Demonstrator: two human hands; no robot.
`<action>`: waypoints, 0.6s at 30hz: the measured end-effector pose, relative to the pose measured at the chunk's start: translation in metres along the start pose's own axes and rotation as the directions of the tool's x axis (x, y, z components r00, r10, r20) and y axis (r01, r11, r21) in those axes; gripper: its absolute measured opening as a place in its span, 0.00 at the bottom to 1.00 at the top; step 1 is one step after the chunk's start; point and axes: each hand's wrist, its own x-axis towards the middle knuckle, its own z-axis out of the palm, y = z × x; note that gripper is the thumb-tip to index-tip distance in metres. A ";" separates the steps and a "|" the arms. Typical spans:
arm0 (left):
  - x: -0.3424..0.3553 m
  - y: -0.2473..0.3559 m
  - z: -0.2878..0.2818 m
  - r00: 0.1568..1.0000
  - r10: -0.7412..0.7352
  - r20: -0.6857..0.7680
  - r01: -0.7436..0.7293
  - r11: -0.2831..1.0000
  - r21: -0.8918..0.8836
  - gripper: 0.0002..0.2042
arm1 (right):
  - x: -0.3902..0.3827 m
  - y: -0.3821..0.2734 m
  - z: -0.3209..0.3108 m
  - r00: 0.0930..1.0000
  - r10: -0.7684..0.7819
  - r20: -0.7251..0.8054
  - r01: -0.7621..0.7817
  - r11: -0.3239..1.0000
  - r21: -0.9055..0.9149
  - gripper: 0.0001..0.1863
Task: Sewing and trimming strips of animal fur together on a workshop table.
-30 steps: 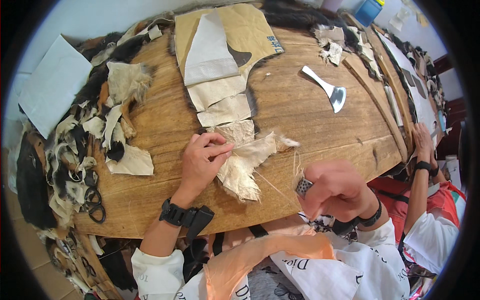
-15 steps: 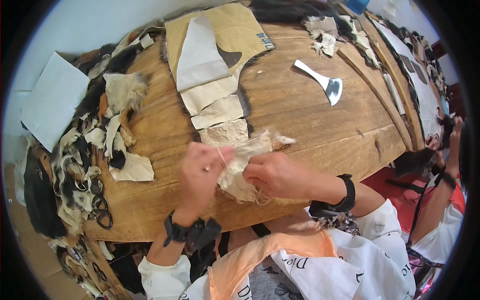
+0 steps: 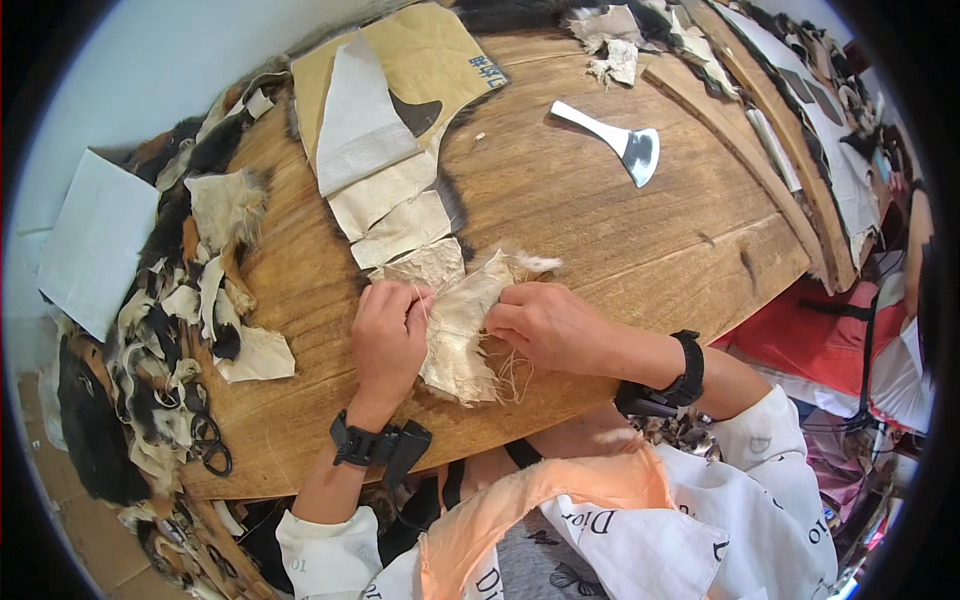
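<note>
A pale irregular piece of hide (image 3: 455, 330), fur showing at its edges, lies at the bottom of a column of cream hide panels (image 3: 390, 205) on the wooden table. My left hand (image 3: 390, 330) grips its left edge with fingers pinched together, a thin thread running beside them. My right hand (image 3: 535, 325) is closed at the piece's right edge; what its fingertips hold is too small to make out. Loose pale threads (image 3: 510, 375) dangle below it. Above the panels lie a tan pattern sheet (image 3: 450, 45) and a white paper strip (image 3: 355, 120).
Fur and hide scraps (image 3: 130, 390) crowd the left edge, with a white board (image 3: 95, 240) and black scissors (image 3: 215, 445). A wide-bladed metal cutter (image 3: 640, 155) lies right of the panels, near wooden slats (image 3: 720, 150). A co-worker's arm (image 3: 915, 250) shows at far right.
My right hand has moved up-left from the lower right to the hide's right edge. My left hand rose briefly and settled back on the left edge. The view has shifted.
</note>
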 end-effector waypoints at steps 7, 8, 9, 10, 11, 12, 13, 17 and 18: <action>0.003 -0.001 -0.010 0.982 -0.157 0.102 0.168 0.980 -0.111 0.03 | 0.002 -0.021 -0.032 0.999 -0.037 0.039 0.038 0.999 -0.019 0.03; 0.004 -0.002 -0.009 0.985 -0.131 0.111 0.140 0.987 -0.080 0.03 | 0.000 -0.030 -0.042 0.991 -0.103 0.086 0.096 0.992 0.086 0.03; 0.004 -0.003 -0.009 0.990 -0.096 0.107 0.102 0.993 -0.054 0.03 | -0.002 -0.038 -0.052 0.977 -0.171 0.127 0.146 0.971 0.191 0.04; 0.005 -0.003 -0.008 0.987 -0.111 0.118 0.117 0.992 -0.050 0.03 | -0.005 -0.048 -0.063 0.976 -0.174 0.133 0.147 0.970 0.192 0.04; 0.006 -0.004 -0.007 0.991 -0.086 0.107 0.092 0.995 -0.050 0.03 | -0.009 -0.056 -0.072 0.910 -0.346 0.229 0.202 0.852 0.484 0.04; 0.007 -0.004 -0.007 0.993 -0.053 0.101 0.058 0.997 -0.050 0.03 | -0.008 -0.061 -0.077 0.787 -0.537 0.303 0.178 0.668 0.722 0.05; 0.007 -0.004 -0.008 0.994 -0.065 0.085 0.069 0.997 -0.045 0.03 | -0.004 -0.063 -0.077 0.804 -0.533 0.265 0.191 0.653 0.733 0.05; 0.004 0.008 -0.023 0.995 -0.065 0.072 0.074 0.989 -0.128 0.05 | 0.014 -0.054 -0.061 0.902 -0.403 0.153 0.204 0.711 0.673 0.09; 0.001 0.012 -0.028 0.999 0.033 0.026 -0.032 0.999 -0.040 0.07 | 0.018 -0.050 -0.054 0.954 -0.267 0.138 0.153 0.825 0.544 0.08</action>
